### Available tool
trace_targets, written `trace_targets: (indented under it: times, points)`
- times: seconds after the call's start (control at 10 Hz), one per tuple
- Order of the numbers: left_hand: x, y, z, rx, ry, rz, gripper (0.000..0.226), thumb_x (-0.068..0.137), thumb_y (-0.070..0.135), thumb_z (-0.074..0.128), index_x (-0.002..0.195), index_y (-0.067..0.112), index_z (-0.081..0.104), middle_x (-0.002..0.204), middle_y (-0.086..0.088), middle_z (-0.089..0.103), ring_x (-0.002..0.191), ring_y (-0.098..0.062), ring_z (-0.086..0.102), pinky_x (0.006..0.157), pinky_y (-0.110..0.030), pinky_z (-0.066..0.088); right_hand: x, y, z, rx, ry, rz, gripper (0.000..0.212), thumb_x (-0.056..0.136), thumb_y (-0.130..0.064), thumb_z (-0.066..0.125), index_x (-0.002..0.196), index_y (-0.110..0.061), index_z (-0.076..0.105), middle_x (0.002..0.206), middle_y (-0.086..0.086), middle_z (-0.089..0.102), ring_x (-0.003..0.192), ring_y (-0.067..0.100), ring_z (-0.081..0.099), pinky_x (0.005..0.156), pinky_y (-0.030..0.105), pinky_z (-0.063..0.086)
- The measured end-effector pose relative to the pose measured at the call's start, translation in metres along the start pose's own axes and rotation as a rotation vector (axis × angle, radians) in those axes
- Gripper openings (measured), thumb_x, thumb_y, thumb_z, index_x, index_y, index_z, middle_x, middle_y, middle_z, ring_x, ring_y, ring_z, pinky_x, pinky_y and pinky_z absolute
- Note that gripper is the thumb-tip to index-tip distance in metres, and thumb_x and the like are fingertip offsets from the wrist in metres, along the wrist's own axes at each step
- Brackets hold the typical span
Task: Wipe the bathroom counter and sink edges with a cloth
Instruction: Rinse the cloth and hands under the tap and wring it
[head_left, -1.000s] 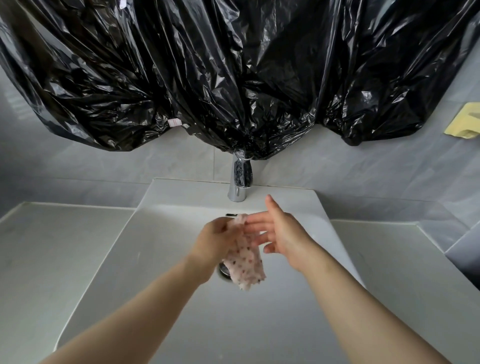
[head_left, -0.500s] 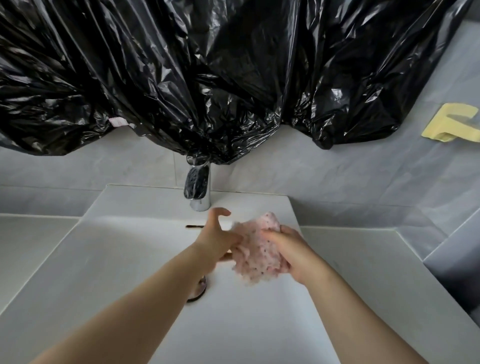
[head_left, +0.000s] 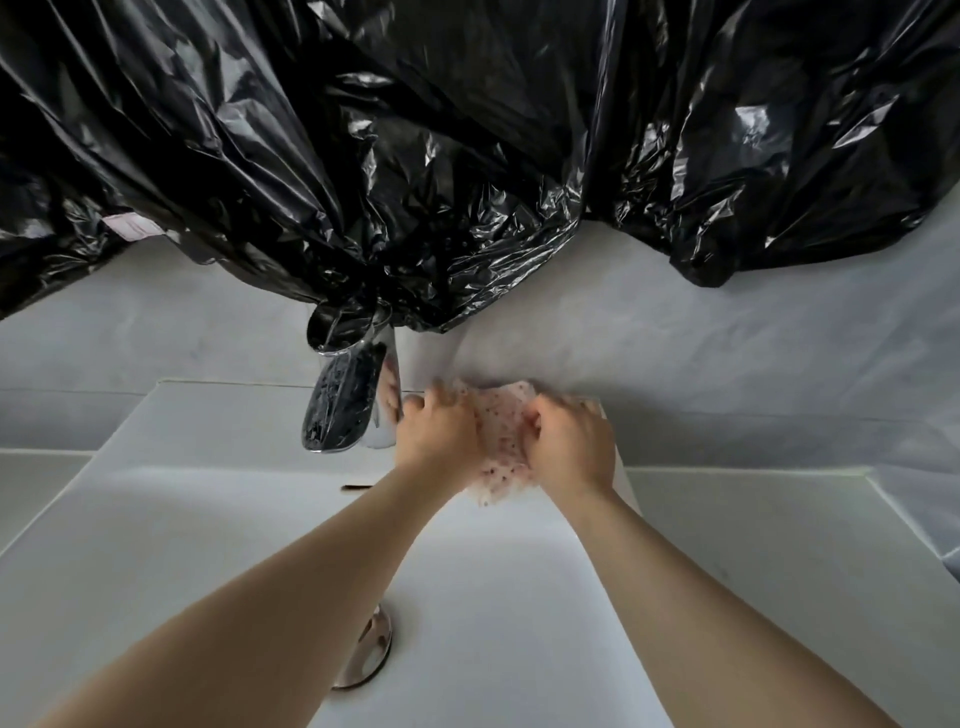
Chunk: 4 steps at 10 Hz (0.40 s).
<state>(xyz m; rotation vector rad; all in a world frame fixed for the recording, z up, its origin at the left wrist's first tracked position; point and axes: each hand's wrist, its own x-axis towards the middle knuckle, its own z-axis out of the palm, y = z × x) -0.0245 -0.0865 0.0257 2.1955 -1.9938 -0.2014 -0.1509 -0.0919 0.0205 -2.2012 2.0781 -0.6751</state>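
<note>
A pink cloth (head_left: 503, 435) with dark dots lies spread on the back ledge of the white sink (head_left: 218, 415), just right of the tap. My left hand (head_left: 435, 435) presses on its left side, fingers curled over the cloth. On the cloth's right side sits my right hand (head_left: 570, 446), also gripping it. Both hands hide much of the cloth; its lower edge hangs over the ledge toward the basin.
A chrome tap (head_left: 348, 400) rises right beside my left hand. The drain (head_left: 370, 656) shows under my left forearm. Black plastic sheeting (head_left: 467, 156) hangs over the wall above. Grey counter (head_left: 779, 545) flanks the sink on both sides.
Both hands have carried the cloth up from over the basin to the sink's back ledge, and the cloth has been spread out between them. The view has moved closer.
</note>
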Motion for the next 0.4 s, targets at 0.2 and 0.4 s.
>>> trace_targets:
  times: [0.2, 0.4]
  points:
    - [-0.007, -0.006, 0.006, 0.104, 0.105, 0.141, 0.031, 0.092, 0.015, 0.045, 0.122, 0.010, 0.050, 0.131, -0.004, 0.045, 0.120, -0.027, 0.038, 0.097, -0.034, 0.033, -0.009, 0.003, 0.015, -0.119, 0.126, -0.053, 0.014, 0.085, -0.015, 0.054, 0.089, -0.014, 0.067, 0.099, -0.001, 0.069, 0.102, 0.029, 0.050, 0.078, 0.035, 0.024]
    - [-0.016, -0.009, 0.010, 0.034, -0.024, 0.155, 0.046, 0.097, 0.029, 0.034, 0.140, 0.011, 0.030, 0.151, -0.005, 0.025, 0.140, -0.025, 0.014, 0.111, -0.041, 0.020, -0.017, 0.002, 0.001, -0.142, -0.200, -0.050, 0.047, 0.097, -0.034, 0.036, 0.142, -0.021, 0.032, 0.148, -0.004, 0.036, 0.144, 0.027, 0.008, 0.113, 0.047, 0.002]
